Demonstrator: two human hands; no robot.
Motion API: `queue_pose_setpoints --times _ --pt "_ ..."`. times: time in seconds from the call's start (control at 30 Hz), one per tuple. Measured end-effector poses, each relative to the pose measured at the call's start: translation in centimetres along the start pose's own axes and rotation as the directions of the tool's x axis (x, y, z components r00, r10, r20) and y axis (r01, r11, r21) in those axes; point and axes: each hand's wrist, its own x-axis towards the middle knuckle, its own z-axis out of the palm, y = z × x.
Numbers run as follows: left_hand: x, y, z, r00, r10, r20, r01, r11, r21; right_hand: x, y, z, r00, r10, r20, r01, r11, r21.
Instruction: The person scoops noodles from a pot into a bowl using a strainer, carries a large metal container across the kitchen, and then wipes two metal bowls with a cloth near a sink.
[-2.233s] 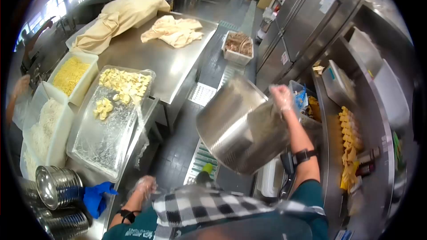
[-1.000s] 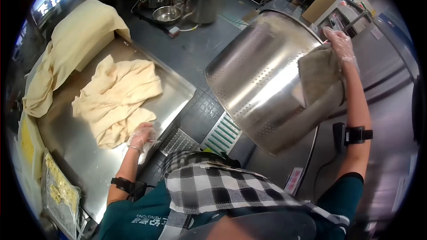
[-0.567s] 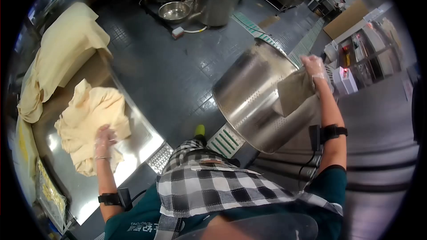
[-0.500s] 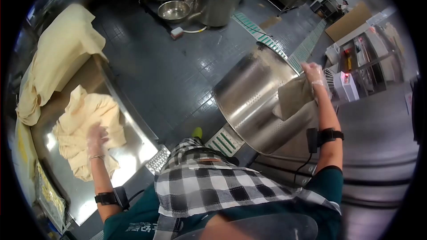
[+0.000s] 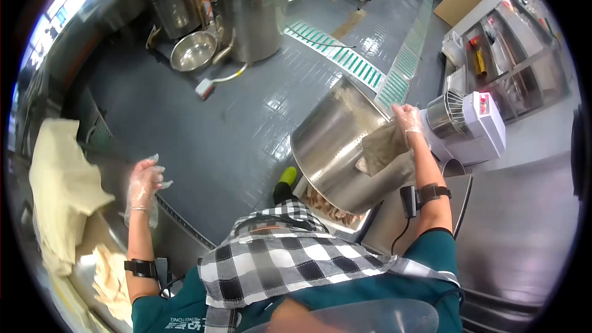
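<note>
Both hands wear clear plastic gloves. My left hand (image 5: 145, 184) is raised over the edge of the steel table, its fingers apart and nothing in them. Below it, partly hidden by my forearm, lies a crumpled cream-coloured, cloth-like sheet (image 5: 110, 280). A larger cream sheet (image 5: 61, 191) drapes at the far left. My right hand (image 5: 407, 120) is closed on a grey-brown cloth (image 5: 383, 148), which lies against the side of a large perforated steel drum (image 5: 336, 139). The drum leans tilted in front of me, and the cloth hides part of its wall.
A white tray (image 5: 356, 228) with brownish pieces sits beneath the drum. Steel pots (image 5: 250, 24) and a bowl (image 5: 194, 51) stand ahead, near a cable box (image 5: 205, 88). Drain grating (image 5: 348, 61) crosses the floor. A mixer (image 5: 478, 126) stands to the right, beside a steel counter (image 5: 512, 222).
My left hand has lifted off the crumpled cream sheet and moved forward. My right hand still grips the cloth at the drum. The view has shifted, showing the tray beneath the drum.
</note>
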Motion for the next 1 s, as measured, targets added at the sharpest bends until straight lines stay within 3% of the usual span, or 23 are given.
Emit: queue_pose_setpoints --times 0.07,0.13,0.2,0.23,0.3,0.37,0.43,0.53,0.63,0.77,0.9,0.97,1.0 --pt "0.8 1.7 4.3 0.999 -0.043 0.022 0.044 0.997 -0.058 4.3 0.7 -2.7 1.0 0.018 0.012 -0.018 0.999 0.035" --pt "4.7 -0.9 4.7 1.0 -0.006 0.015 0.006 1.0 -0.016 8.0 -1.3 -6.0 0.997 0.065 0.031 -0.068 0.994 0.085" --pt "7.4 -1.4 7.6 0.896 -0.335 -0.29 0.343 0.939 -0.024 12.5 -2.4 -8.6 0.994 0.083 0.075 -0.088 0.994 0.069" --pt "8.2 -2.1 7.6 0.907 -0.301 -0.293 0.347 0.93 0.118 14.4 -2.0 -8.3 0.994 0.086 0.073 -0.092 0.993 0.077" --pt "10.9 -6.4 6.2 0.985 -0.053 -0.162 0.104 0.939 0.327 20.8 -2.5 -10.0 0.995 0.053 0.085 -0.06 0.995 0.082" --pt "11.2 -3.6 8.5 0.924 -0.282 -0.26 0.335 0.923 0.19 25.2 -2.6 -10.5 0.995 0.066 0.07 -0.07 0.995 0.065" --pt "12.5 -2.4 11.0 0.872 -0.399 -0.282 0.451 0.881 0.147 29.4 -2.3 -11.6 0.993 0.107 0.05 -0.108 0.994 0.02" --pt "15.7 -2.6 13.7 0.834 -0.481 -0.268 0.531 0.833 0.157 34.5 -2.2 -12.4 0.979 0.191 0.076 -0.195 0.979 0.057" --pt "24.1 -1.1 19.7 0.838 -0.516 -0.176 0.544 0.813 0.207 41.4 -2.3 -13.8 0.977 0.214 0.015 -0.215 0.976 0.033" --pt "39.7 3.4 32.3 0.903 -0.422 0.077 0.385 0.876 0.291 50.3 -0.4 -13.5 0.956 0.281 -0.086 -0.272 0.957 0.101" --pt "55.2 6.2 51.6 0.892 -0.094 0.443 0.041 0.991 0.127 59.0 0.5 -14.6 0.916 0.376 -0.138 -0.342 0.914 0.219" --pt "59.3 10.5 61.3 0.866 -0.162 0.473 0.06 0.973 0.223 62.6 0.2 -15.2 0.909 0.393 -0.136 -0.344 0.895 0.286" --pt "58.5 17.3 67.7 0.848 -0.358 0.39 0.281 0.929 0.242 65.3 0.0 -15.6 0.908 0.398 -0.127 -0.334 0.874 0.354"
